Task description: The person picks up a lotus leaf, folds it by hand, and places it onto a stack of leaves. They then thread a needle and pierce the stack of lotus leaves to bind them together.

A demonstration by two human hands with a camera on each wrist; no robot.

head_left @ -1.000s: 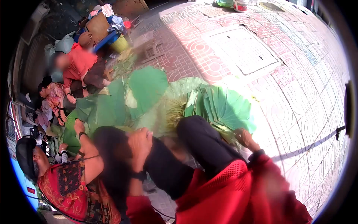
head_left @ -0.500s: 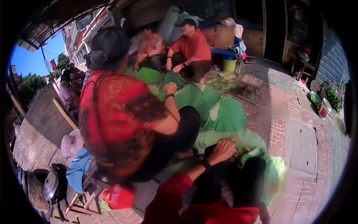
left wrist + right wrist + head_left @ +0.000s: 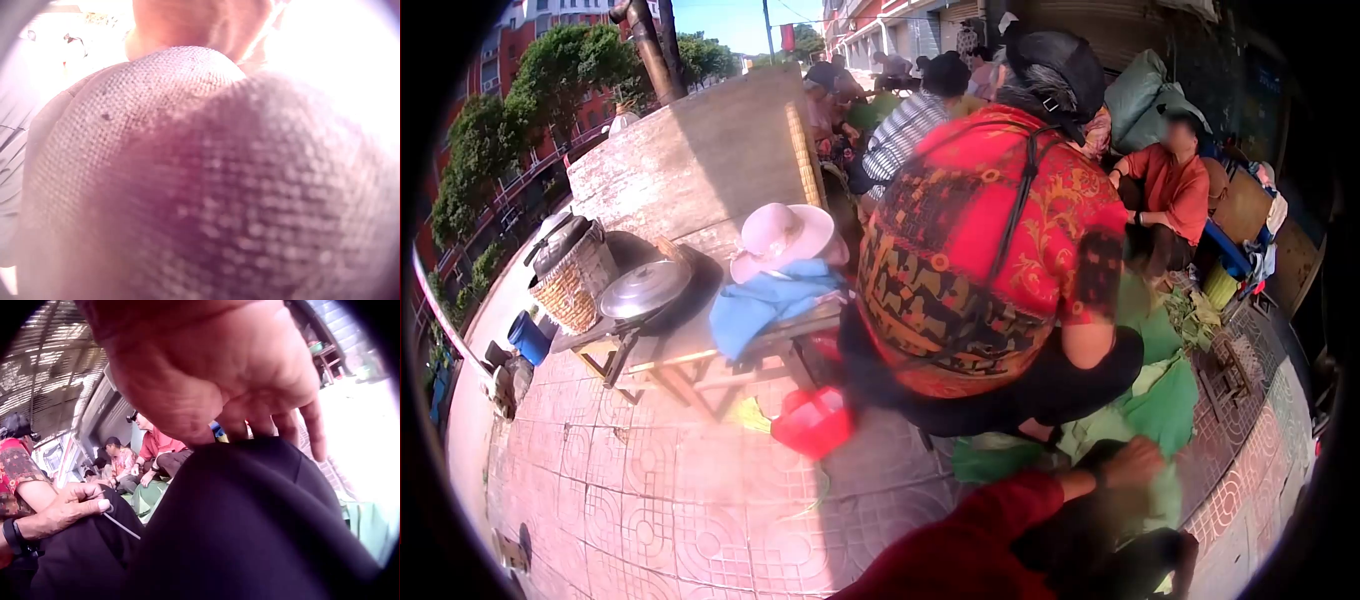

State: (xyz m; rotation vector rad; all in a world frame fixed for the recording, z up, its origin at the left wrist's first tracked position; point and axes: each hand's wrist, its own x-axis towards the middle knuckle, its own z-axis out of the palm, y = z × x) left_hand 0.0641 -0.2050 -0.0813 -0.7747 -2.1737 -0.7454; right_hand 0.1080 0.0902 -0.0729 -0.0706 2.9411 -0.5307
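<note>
My left hand (image 3: 1135, 462) rests on my left knee, seen from the back in the head view. In the right wrist view its fingers are curled, and a thin pale strand (image 3: 124, 526) runs from the thumb tip across dark trousers. My right hand (image 3: 231, 375) lies palm down over my right knee (image 3: 250, 506), fingers loosely extended and holding nothing. Green leaves (image 3: 1165, 405), large and flat, are spread on the ground beyond my knees. Blurred woven cloth (image 3: 206, 187) fills most of the left wrist view, with skin at the top.
A person in a red patterned top (image 3: 990, 250) sits close on my left, back towards me. Behind are a wooden bench (image 3: 690, 350) with a pink hat (image 3: 785, 238), blue cloth (image 3: 770, 300) and a lidded pan (image 3: 645, 290). A red bag (image 3: 812, 422) stands below. Several people sit farther off.
The head view has swung far left, from leaves and paving to the seated neighbour and bench. My left hand stays on the knee.
</note>
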